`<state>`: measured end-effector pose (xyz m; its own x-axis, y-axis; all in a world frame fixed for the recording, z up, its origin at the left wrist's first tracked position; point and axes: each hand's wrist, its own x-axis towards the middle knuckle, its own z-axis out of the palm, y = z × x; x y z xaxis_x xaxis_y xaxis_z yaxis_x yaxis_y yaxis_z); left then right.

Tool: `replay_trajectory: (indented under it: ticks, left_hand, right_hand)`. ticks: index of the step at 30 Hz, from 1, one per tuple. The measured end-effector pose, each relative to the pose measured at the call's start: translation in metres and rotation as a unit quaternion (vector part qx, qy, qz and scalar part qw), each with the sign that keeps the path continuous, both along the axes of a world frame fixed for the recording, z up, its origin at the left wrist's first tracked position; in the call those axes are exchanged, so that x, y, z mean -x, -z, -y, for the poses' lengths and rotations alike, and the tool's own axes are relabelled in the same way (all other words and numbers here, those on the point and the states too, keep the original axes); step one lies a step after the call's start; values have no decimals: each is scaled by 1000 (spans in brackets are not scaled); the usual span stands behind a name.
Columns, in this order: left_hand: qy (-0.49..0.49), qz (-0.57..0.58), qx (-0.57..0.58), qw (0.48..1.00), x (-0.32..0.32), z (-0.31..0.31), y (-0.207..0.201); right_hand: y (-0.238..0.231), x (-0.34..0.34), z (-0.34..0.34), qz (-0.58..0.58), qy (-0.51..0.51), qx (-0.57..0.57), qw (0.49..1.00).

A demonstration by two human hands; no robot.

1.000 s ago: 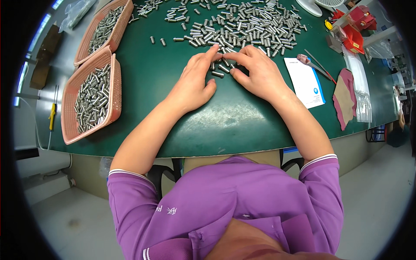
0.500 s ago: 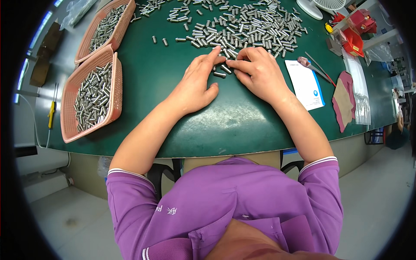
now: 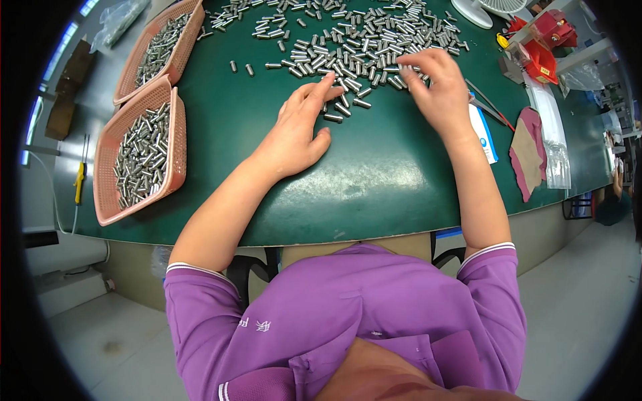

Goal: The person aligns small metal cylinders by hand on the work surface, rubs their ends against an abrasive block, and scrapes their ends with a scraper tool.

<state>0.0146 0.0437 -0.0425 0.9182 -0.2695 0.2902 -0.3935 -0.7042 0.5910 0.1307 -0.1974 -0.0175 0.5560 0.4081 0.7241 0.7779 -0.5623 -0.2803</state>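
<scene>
Small shiny metal pins (image 3: 374, 41), short cylinders, lie loose in a wide pile at the far middle of the green table (image 3: 321, 194). At the pile's near left edge rests my left hand (image 3: 297, 127), its fingers stretched out and thumb apart, next to a few separate pins (image 3: 333, 118). My right hand (image 3: 438, 93) is over the right side of the pile, fingers curled and thumb close to the index fingertip. Whether a pin is between those fingertips is too small to make out.
Two pink plastic baskets (image 3: 175, 144) holding similar pins stand at the left, near a yellow-handled tool (image 3: 79, 180). To the right are a white and blue card (image 3: 483, 137), a pink and beige cloth (image 3: 528, 157), red bins (image 3: 540, 61) and a white fan (image 3: 475, 12).
My right hand has moved right and away from my left hand, to the pile's right side. It now covers part of the card. The left hand has barely moved.
</scene>
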Motion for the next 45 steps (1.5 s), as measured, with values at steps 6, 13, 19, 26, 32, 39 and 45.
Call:
replay_trajectory:
  ticks: [6, 13, 19, 26, 32, 39, 45]
  left_hand:
    - [-8, 6, -10, 1000, -2, -2, 4]
    - [3, 4, -2, 1000, -1, -2, 4]
    - [7, 8, -6, 1000, 3, -1, 4]
    - [6, 34, 7, 999, -2, -2, 3]
    - [-10, 23, 31, 999, -4, -6, 0]
    - [-8, 43, -2, 999, -3, -3, 1]
    - [-8, 42, 5, 999, -2, -5, 1]
  right_hand:
    - [9, 28, -32, 5, -135, 142, 981]
    - [14, 27, -35, -3, -141, 149, 979]
    - [-1, 25, -31, -28, -82, 10, 996]
    - [-2, 1, -5, -10, 18, -47, 999]
    - [7, 8, -11, -60, -40, 52, 996]
    - [15, 23, -23, -100, -65, 139, 983]
    - [3, 33, -14, -180, -108, 167, 963]
